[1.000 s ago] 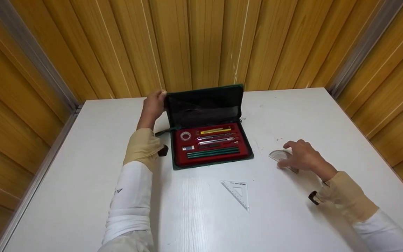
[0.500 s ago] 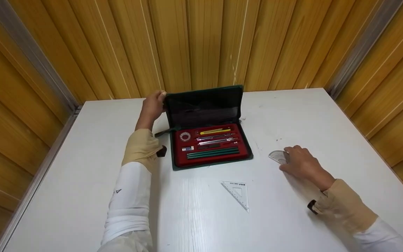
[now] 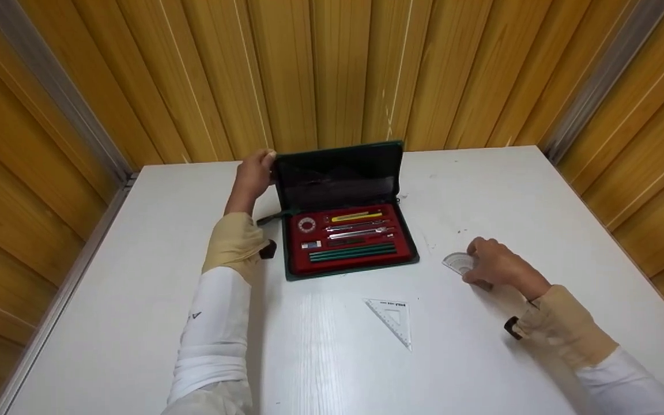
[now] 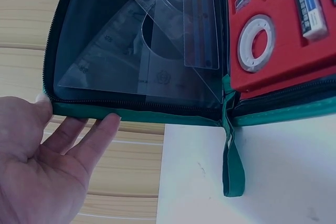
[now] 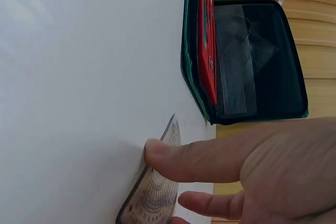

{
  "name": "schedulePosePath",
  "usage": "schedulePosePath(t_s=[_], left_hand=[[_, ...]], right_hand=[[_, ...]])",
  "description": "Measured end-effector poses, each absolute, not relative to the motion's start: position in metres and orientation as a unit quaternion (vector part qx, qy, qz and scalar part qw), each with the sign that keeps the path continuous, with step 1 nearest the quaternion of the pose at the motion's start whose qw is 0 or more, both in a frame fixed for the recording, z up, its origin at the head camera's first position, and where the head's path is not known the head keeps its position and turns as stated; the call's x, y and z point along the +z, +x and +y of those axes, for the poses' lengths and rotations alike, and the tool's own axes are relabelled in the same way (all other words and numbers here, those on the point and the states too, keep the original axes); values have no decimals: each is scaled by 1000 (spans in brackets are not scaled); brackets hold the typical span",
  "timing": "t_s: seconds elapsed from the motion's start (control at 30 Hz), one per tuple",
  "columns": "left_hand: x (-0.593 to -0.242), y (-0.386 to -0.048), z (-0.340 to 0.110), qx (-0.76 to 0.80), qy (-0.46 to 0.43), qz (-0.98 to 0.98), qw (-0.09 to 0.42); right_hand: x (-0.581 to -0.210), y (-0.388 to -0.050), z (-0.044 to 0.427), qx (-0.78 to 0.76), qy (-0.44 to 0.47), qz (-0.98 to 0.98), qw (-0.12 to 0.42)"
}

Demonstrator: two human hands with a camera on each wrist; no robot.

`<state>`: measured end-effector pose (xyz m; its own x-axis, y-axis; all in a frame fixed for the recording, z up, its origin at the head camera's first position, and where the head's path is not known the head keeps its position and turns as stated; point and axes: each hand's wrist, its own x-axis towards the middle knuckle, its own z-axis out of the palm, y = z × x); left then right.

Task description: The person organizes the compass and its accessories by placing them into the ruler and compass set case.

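Observation:
At the upper left corner of a green zip case's lid, my left hand grips the edge between thumb and fingers, keeping the lid raised. The case lies open, its red tray facing up. To the right, a clear protractor is pinched by my right hand; in the right wrist view the thumb lies on one face of the protractor, which is tilted up. A clear set square lies flat on the table between my arms.
Set in the tray are a yellow cutter, compasses, green pencils, an eraser and a white ring. Clear rulers sit in the lid pocket. A wood-patterned wall stands behind the white table.
My right thumb and fingers have drawn closer together on the protractor and the hand has shifted slightly. The left hand, the case and the set square stay in place.

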<state>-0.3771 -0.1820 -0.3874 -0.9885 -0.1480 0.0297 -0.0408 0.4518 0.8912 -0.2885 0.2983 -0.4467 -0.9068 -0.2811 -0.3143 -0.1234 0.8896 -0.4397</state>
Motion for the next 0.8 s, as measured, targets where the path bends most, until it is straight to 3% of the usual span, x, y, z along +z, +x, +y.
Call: schedulePosePath(t_s=[0.33,0.8], left_hand=[[-387,-376,-185,-522,60,-850,51],[-388,-374,-184,-523,73,-847,51]], right_hand=[[-451,-284,298,-218,-113,959,138],[-432,-287,283,-233,-182,944,144]])
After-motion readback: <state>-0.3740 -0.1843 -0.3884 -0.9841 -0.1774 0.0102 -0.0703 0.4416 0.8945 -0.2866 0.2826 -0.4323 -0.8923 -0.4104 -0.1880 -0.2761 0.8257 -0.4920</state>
